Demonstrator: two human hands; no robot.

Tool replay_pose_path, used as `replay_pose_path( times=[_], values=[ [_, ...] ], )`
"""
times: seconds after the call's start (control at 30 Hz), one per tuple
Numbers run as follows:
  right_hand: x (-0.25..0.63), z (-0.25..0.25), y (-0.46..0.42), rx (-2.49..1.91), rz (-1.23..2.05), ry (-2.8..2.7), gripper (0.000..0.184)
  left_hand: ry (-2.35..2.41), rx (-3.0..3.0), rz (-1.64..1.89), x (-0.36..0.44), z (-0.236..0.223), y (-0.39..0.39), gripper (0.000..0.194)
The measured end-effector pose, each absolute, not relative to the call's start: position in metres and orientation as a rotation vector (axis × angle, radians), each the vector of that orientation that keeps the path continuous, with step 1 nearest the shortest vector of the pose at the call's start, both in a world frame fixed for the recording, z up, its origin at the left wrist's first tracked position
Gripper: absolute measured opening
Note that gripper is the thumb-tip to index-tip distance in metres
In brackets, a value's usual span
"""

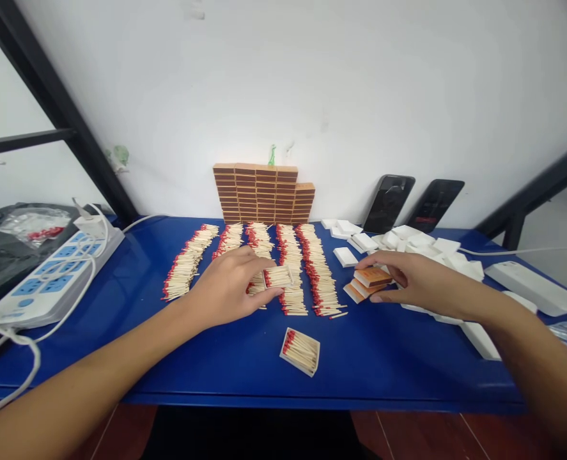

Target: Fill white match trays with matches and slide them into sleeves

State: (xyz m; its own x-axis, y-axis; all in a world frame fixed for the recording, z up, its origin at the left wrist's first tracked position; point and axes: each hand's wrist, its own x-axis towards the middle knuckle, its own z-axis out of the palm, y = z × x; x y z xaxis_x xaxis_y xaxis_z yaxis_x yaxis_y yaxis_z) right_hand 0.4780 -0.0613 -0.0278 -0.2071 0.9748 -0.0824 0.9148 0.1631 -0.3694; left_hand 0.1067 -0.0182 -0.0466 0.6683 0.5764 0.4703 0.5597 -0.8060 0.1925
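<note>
My left hand (238,284) grips a small white matchbox tray (278,276) filled with red-tipped matches, held over the rows of loose matches. On the right, my right hand (403,281) has its thumb and fingers around an orange matchbox sleeve (373,276), which lies over other orange sleeves (358,291) on the table. A second filled matchbox tray (301,351) rests near the front edge, between my two arms. Several long rows of matches (321,271) run from the back toward me, their red heads facing left.
Stacked matchboxes (264,195) form a wall at the back. White empty trays (422,246) are heaped at right, behind and under my right forearm. Two phones (388,203) lean on the wall. A power strip (55,275) with white cables lies at left on the blue table (206,377).
</note>
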Motion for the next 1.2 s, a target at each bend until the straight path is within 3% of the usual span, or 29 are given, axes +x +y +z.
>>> replay_pose_path(
  times=[0.13, 0.97, 1.2],
  values=[
    [0.471, -0.026, -0.057, -1.882, 0.574, -2.283, 0.041, 0.974, 2.855, 0.806, 0.106, -0.047, -0.018, 0.037],
    [0.454, -0.019, -0.046, -1.749, 0.484, -2.434, 0.032, 0.967, 2.873, 0.781, 0.104, -0.047, -0.018, 0.036],
    [0.445, 0.026, 0.026, -1.637, 0.043, -2.179, 0.057, 0.960, 2.869, 0.761, 0.104, -0.045, -0.020, 0.037]
  ],
)
